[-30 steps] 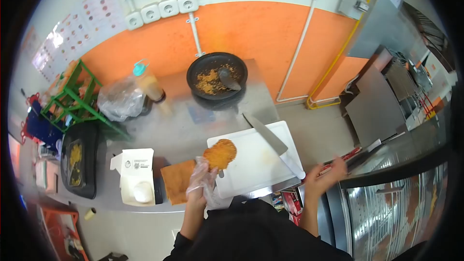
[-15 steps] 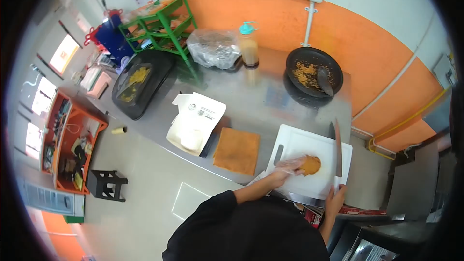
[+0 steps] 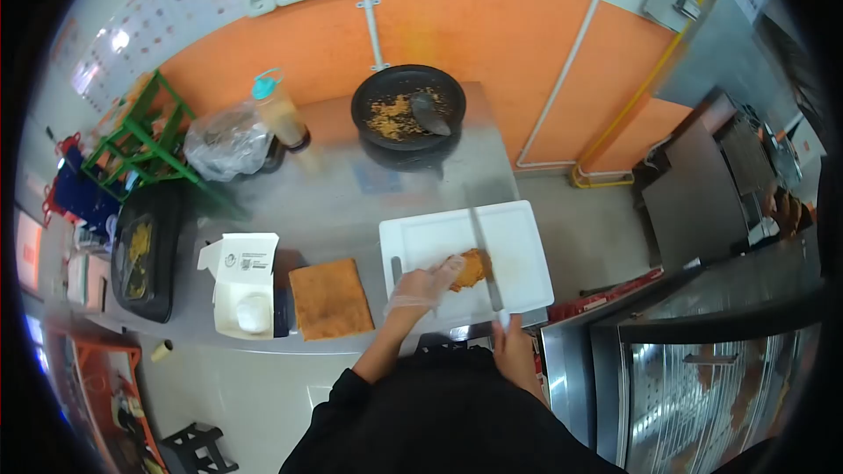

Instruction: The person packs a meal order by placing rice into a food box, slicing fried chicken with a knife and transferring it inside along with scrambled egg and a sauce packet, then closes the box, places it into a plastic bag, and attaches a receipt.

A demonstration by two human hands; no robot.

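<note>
A browned, breaded fried cutlet (image 3: 471, 271) lies on the white cutting board (image 3: 421, 233). My left hand (image 3: 425, 286), in a clear plastic glove, grips the cutlet's left side with fingers closed on it. In my bare right hand (image 3: 513, 344) is the handle of a long knife (image 3: 487, 263). Its blade points away from me across the board and stands against or just beside the cutlet's right edge; I cannot tell whether it cuts in. Left of the board are a folded brown cloth (image 3: 332, 298) and an opened white box (image 3: 244, 276) with a rounded white thing inside.
A black stone mortar (image 3: 378, 136) with a pestle (image 3: 428, 114) and orange-brown crumbs stands at the back. Further left are a teal-capped bottle (image 3: 281, 114), a plastic bag (image 3: 228, 142), a green rack (image 3: 140, 136) and a black tray (image 3: 154, 290). A glass-fronted appliance (image 3: 720, 395) stands at right.
My view has turned to the right. The knife has moved left over the board, from its right side to the cutlet's right edge. My left hand stays on the cutlet.
</note>
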